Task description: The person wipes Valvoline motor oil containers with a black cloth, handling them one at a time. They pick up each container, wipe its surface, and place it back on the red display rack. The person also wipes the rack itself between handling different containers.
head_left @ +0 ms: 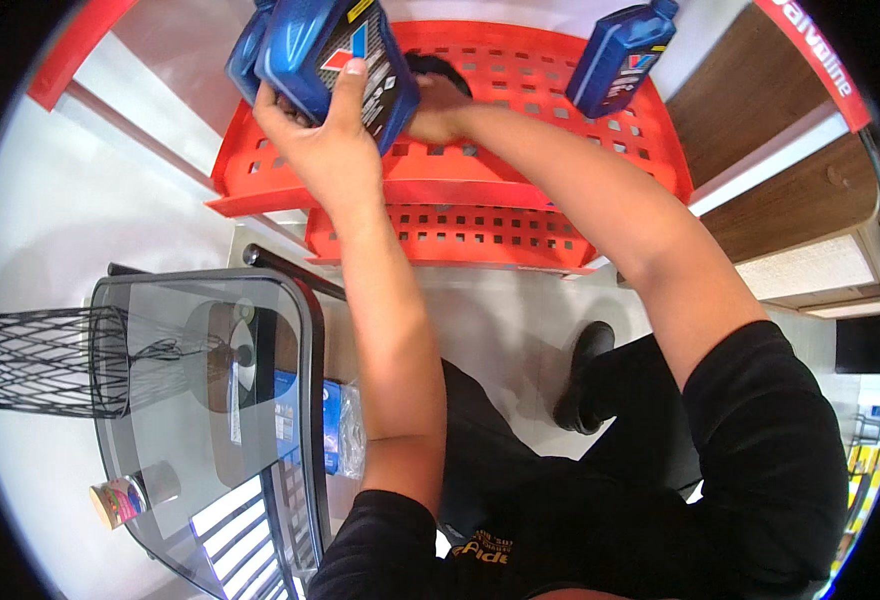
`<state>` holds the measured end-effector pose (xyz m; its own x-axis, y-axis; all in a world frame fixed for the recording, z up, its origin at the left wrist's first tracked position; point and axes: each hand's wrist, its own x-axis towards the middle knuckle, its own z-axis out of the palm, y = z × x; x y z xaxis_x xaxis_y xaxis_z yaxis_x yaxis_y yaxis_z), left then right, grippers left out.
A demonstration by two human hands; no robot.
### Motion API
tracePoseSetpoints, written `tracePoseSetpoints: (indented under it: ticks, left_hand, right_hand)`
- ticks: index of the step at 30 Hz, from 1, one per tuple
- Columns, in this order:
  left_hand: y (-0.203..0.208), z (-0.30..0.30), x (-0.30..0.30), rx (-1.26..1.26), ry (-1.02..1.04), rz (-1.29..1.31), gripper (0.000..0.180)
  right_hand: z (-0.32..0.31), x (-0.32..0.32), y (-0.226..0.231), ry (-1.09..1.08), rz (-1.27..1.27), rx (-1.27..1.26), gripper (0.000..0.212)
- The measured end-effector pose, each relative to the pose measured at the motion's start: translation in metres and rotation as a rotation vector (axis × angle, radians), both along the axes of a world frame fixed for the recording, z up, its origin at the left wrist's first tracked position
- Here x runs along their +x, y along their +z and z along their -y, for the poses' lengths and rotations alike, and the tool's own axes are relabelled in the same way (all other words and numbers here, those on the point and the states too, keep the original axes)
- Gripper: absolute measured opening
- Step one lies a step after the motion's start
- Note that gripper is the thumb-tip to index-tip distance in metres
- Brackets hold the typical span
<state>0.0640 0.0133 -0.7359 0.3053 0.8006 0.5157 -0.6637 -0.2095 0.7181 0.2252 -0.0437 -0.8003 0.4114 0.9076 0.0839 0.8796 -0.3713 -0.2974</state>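
A large blue motor oil bottle [305,62] with a dark label is tilted above the left part of a red perforated shelf [520,165]. My left hand [332,140] grips it from below, thumb across the label. More blue plastic shows along its left side; whether that is a second bottle I cannot tell. Behind the bottle, my right hand [440,112] reaches low over the shelf, holding a bunched black cloth [438,68]. The bottle and blur hide part of its fingers. Another blue oil bottle [620,60] stands at the shelf's right end.
A lower red shelf [450,235] lies beneath. To the left is a glass-topped table [180,440] with a black wire basket [55,360] and a small can [118,502]. Blue packaging [332,425] sits beside it. Wooden furniture [800,235] stands at right.
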Motion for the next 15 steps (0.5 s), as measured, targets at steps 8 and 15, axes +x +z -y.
tracePoseSetpoints:
  ticks: [8, 15]
  left_hand:
    - [-0.007, 0.011, 0.012, -0.034, -0.079, -0.069, 0.072]
    - [-0.008, 0.029, 0.017, -0.022, -0.147, -0.067, 0.070]
  right_hand:
    - [0.111, -0.026, 0.011, 0.027, 0.032, -0.060, 0.058]
    - [0.088, 0.053, -0.005, -0.593, 0.132, -0.080, 0.073]
